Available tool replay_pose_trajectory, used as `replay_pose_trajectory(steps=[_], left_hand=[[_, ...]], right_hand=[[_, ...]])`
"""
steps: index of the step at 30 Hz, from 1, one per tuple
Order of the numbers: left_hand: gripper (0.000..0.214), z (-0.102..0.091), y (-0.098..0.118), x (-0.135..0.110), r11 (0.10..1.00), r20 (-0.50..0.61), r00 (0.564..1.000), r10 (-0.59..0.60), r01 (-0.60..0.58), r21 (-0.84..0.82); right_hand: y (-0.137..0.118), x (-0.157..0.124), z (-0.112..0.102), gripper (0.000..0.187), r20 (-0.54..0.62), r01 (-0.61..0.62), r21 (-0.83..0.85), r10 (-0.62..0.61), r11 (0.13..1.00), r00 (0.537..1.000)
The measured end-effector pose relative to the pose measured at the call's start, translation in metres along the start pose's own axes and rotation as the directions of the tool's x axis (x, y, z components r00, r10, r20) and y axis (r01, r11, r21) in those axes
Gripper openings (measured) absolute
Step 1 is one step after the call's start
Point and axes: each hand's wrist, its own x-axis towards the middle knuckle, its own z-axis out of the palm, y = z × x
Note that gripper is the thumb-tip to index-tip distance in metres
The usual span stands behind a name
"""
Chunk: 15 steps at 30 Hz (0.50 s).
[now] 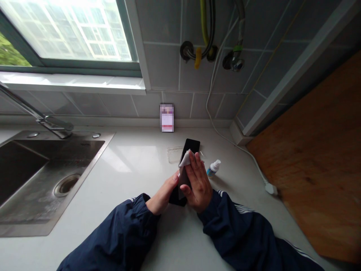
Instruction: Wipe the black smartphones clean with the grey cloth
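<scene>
Left grip [162, 196] clenched round a black smartphone [191, 146], steadying it on the white table [135, 165]; right grip [199, 182] open, flat on a white cloth [186, 158], pressing it against the phone; small spray bottle [213, 168] just beside, within reach.

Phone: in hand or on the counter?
In hand: the black smartphone is held between the left hand and right hand, under a white cloth.

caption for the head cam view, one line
Left hand holds a black phone over a white counter while the right hand presses a tissue to it, spray bottle beside
</scene>
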Motion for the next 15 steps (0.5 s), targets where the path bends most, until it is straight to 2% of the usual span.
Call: replay_pose_trajectory(steps=[8,11,15], left_hand=[[0.048,0.0011,0.0047,-0.0014,0.999,0.026,1.000,-0.004,0.004,0.032],[0.050,0.0037,0.0066,-0.0006,1.000,0.013,1.000,-0.011,0.011,-0.001],[0.052,0.0053,0.0054,-0.0011,1.000,-0.013,1.000,-0.015,0.014,-0.027]], right_hand=[[0.0060,0.0002,0.0005,0.077,0.006,0.000,0.007,-0.001,1.000,1.000],[0.0072,-0.0004,0.0013,0.072,0.014,0.042,0.000,-0.042,0.999,0.999],[0.0044,-0.0017,0.0016,0.074,0.029,0.035,-0.007,-0.035,0.999,0.999]])
